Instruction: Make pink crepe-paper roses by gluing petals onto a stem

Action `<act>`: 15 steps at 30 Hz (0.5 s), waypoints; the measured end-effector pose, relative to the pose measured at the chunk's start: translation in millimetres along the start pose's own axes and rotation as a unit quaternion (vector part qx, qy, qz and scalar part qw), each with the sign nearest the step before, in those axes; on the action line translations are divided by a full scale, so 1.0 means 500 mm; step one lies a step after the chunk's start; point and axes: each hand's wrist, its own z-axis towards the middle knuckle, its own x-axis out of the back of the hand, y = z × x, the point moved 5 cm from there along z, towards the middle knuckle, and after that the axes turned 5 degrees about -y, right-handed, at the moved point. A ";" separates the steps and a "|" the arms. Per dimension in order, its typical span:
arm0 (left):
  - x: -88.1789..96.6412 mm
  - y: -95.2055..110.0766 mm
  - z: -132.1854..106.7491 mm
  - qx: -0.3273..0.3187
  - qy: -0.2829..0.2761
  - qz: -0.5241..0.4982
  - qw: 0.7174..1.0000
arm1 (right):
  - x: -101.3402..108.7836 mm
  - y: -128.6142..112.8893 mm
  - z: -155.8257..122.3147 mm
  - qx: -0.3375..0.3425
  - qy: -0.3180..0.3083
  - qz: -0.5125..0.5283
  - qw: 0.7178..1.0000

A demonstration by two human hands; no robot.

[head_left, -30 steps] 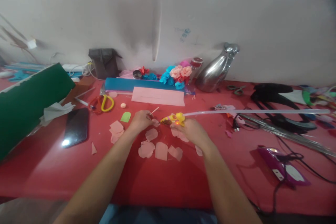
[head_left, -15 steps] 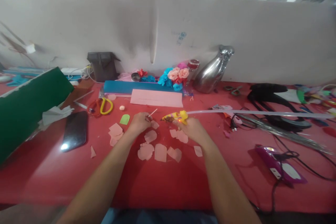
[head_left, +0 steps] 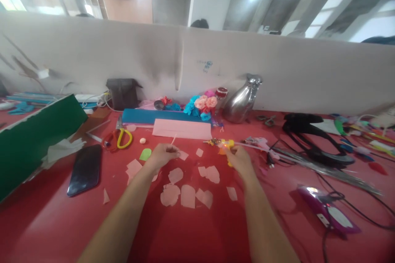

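Note:
My left hand (head_left: 162, 155) is closed in a pinch on a thin stick (head_left: 173, 140) with a small pink paper petal (head_left: 183, 155) at its tip. My right hand (head_left: 240, 160) is wrapped round a yellow glue gun (head_left: 224, 144) whose orange light glows; its nozzle points left and a long clear glue stick (head_left: 251, 145) juts out to the right. Several cut pink paper petals (head_left: 188, 195) lie on the red table (head_left: 61, 222) between and in front of my hands.
A black phone (head_left: 85, 169) and a green board (head_left: 31, 139) lie at the left, with scissors (head_left: 119, 137), pink and blue paper sheets (head_left: 182, 128), paper flowers (head_left: 202, 104) and a silver bottle (head_left: 242, 100) behind. Cables and a purple device (head_left: 327, 211) crowd the right.
The view has tilted up. My right hand has drawn the glue gun to the right, away from the stick. My left hand keeps the stick where it was.

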 end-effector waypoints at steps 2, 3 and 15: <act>0.001 0.019 -0.010 -0.022 -0.005 -0.029 0.999 | 0.016 -0.007 -0.006 0.004 0.040 -0.030 0.999; 0.001 0.028 -0.015 -0.030 -0.005 -0.040 0.999 | 0.024 -0.018 -0.014 0.012 0.062 -0.045 0.997; -0.019 0.039 -0.021 -0.113 -0.052 0.018 0.992 | -0.080 -0.248 -0.138 0.234 -0.302 0.046 0.923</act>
